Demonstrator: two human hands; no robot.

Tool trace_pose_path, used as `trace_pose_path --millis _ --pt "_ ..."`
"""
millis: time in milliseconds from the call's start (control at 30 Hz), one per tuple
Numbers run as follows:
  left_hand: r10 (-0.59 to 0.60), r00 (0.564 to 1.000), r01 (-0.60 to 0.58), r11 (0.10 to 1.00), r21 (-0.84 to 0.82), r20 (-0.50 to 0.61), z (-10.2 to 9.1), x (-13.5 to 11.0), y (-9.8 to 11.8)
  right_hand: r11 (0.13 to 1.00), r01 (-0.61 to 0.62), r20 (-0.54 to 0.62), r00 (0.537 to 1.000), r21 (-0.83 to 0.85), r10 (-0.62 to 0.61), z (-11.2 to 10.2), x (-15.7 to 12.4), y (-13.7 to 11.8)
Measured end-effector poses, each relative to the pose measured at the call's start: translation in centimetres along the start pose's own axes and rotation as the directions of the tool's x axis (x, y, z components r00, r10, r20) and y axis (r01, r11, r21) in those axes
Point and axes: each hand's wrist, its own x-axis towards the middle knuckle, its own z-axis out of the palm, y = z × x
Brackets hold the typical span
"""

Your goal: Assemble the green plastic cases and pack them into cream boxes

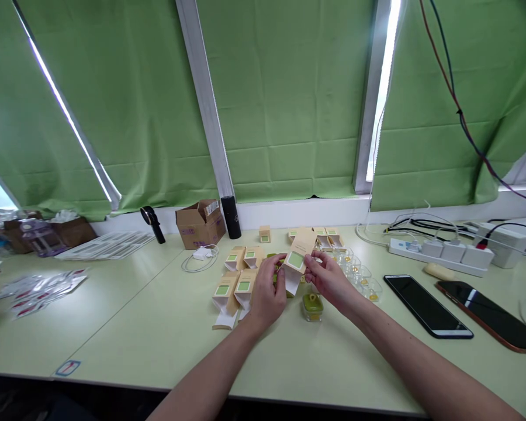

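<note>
My left hand (268, 291) and my right hand (328, 279) both grip a small tan carton (298, 256) with a green label, held tilted above the table. Its white bottom flap hangs open. My fingers are curled on its sides. Just below my right hand sits a small clear case with a green item (312, 305). Several more tan cartons (235, 288) lie to the left of my left hand, and others (325, 235) stand behind. A row of clear cases with yellow items (360, 275) runs to the right.
A brown cardboard box (200, 223), a black cylinder (230, 216) and a white cable (200, 256) stand at the back. Two dark phones (426, 305) (491, 316) lie right, behind them a power strip (438, 252). Packets (39, 287) lie far left.
</note>
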Motion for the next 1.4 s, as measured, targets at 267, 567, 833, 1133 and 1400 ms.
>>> trace_pose_path --millis 267,567,833,1133,1400 --pt "-0.099 0.995 0.097 0.991 -0.087 -0.014 0.3 0.1 -0.3 0.993 0.039 0.030 0.999 -0.108 -0.036 -0.6 0.3 0.9" --pt "-0.166 0.978 0.193 0.951 -0.242 0.128 0.5 -0.3 0.3 0.999 -0.044 0.015 0.999 0.023 0.044 0.0 -0.3 -0.4" --pt "-0.193 0.959 0.274 0.816 -0.509 0.207 -0.2 0.1 0.4 0.997 -0.045 0.032 0.999 0.064 0.043 -0.1 -0.4 -0.9" --pt "-0.396 0.915 0.366 0.723 -0.586 0.082 -0.2 1.0 -0.1 0.996 -0.077 -0.058 0.995 0.052 0.080 -0.4 -0.4 -1.5" --pt "-0.431 0.900 0.395 0.748 -0.533 0.063 -0.4 1.0 -0.1 0.998 -0.067 -0.054 0.996 0.022 0.068 -0.5 -0.5 -1.4"
